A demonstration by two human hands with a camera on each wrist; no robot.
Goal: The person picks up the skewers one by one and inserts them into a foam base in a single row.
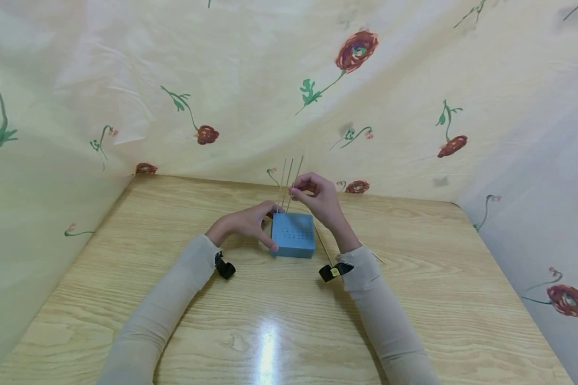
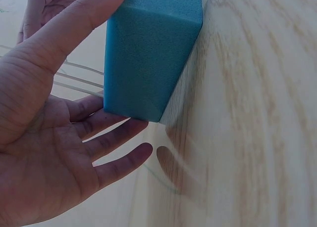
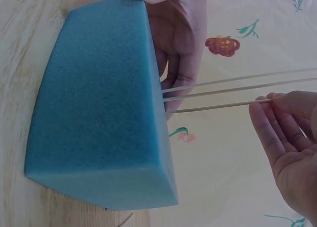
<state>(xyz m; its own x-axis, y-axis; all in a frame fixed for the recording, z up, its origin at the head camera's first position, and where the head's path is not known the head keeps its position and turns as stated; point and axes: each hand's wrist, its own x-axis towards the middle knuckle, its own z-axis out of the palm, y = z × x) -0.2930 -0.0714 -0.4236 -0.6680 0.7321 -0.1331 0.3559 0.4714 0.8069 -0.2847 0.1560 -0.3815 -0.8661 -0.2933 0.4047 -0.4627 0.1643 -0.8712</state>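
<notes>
A blue foam block point(image 1: 293, 235) with rows of small holes in its top sits on the wooden table. Three thin wooden sticks point(image 3: 213, 93) stand up from the block near its back left edge. My left hand point(image 1: 250, 223) grips the block's left side, thumb on the near side and fingers at the far side, as the left wrist view point(image 2: 54, 133) shows. Above the block, my right hand point(image 1: 318, 197) pinches the rightmost stick point(image 3: 218, 107) between thumb and fingertips, partway up. The stick's lower end meets the block's top.
On the table point(image 1: 221, 321), a loose stick point(image 1: 324, 245) lies right of the block. Another stick point(image 1: 373, 253) shows partly behind the right wrist. A flowered cloth point(image 1: 250, 80) hangs along the table's back and sides.
</notes>
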